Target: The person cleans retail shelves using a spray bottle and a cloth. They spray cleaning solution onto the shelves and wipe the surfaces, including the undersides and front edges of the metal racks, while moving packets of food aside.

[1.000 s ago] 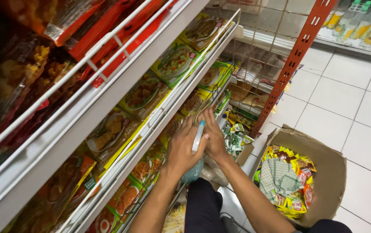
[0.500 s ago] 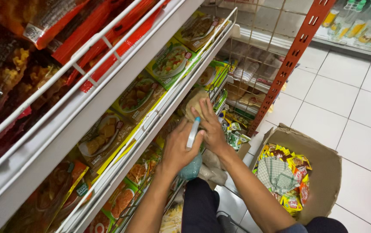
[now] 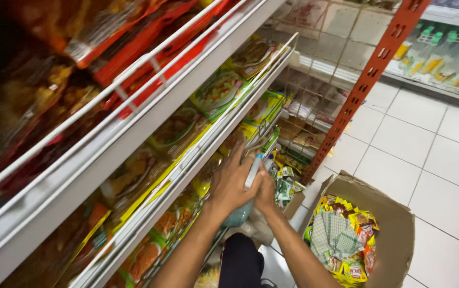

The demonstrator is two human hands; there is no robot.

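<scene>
Overhead, red and orange packets crowd the top shelf, blurred, behind a white wire rail. Below them a white shelf edge slants from lower left to upper right, and under it flat green and yellow packets with pictures of food lie in a row behind a second wire rail that carries a yellow strip along its front. Lower still, orange and green packets fill the bottom left. A red perforated upright stands at the end of the shelves, with a wire rack of pale packets behind it. On the white tiled floor to the right sits an open cardboard box, holding yellow and red packets with a green checked cloth lying on top of them. Both forearms reach up from the bottom of the view, close together, toward the lower shelf. The left hand has its fingers spread and pressed around a slim pale blue and white object, while the right hand is cupped against it from the other side, so the two hands grasp it between them just in front of the lower shelf rail. Small green packets lie just beyond the hands.
</scene>
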